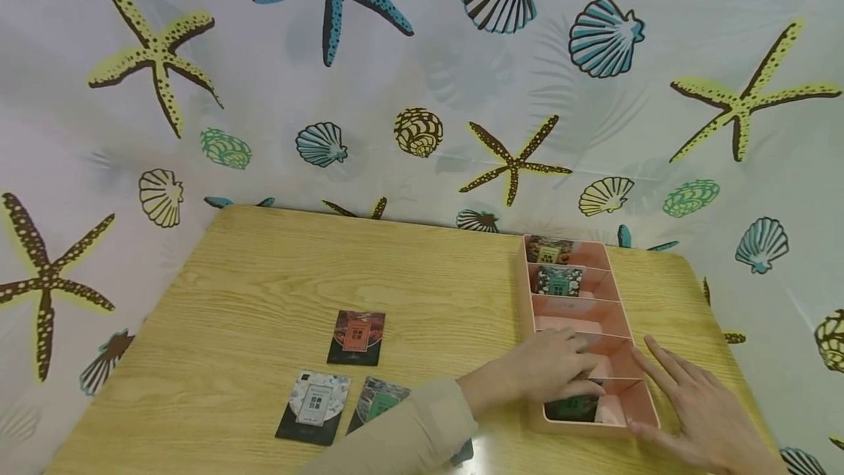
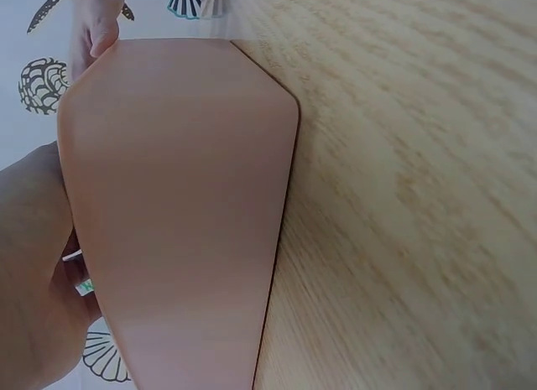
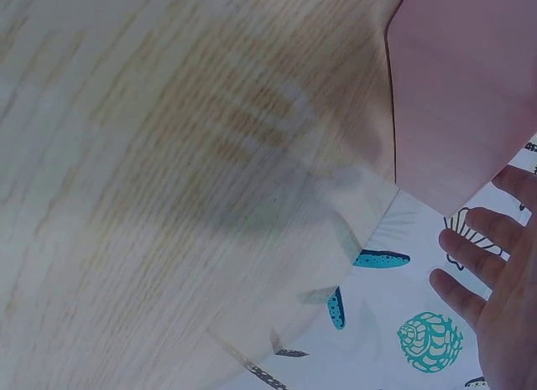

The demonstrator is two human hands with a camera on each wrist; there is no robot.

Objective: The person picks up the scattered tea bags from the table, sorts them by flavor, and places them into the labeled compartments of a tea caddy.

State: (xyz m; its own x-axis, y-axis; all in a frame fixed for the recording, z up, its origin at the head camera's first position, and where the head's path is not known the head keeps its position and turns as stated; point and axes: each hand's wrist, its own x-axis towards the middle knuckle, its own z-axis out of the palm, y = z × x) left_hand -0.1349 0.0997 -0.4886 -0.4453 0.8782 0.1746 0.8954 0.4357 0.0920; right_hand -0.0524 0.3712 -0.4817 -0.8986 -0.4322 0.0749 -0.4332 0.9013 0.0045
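Note:
A long pink divided box [image 1: 527,292] stands on the table's right side. My left hand [image 1: 550,369] reaches over its left wall, its fingers bent over the near compartments. The thumb lies right at the top of a dark green tea packet [image 1: 572,407] in the nearest compartment; I cannot tell whether the hand grips it. In the left wrist view, the box wall [image 2: 180,205] hides those fingertips. My right hand [image 1: 705,409] has its fingers spread at the box's right side, fingertips at the rim. In the right wrist view, these fingers [image 3: 482,256] are straight.
Tea packets with red [image 1: 356,337], white [image 1: 313,407] and green [image 1: 382,402] labels lie on the wooden table [image 1: 264,270]. My left sleeve [image 1: 409,431] partly covers the green one. Two packets, yellow-labelled [image 1: 549,249] and green-labelled [image 1: 558,281], stand in the far compartments. A patterned curtain [image 1: 395,79] hangs behind.

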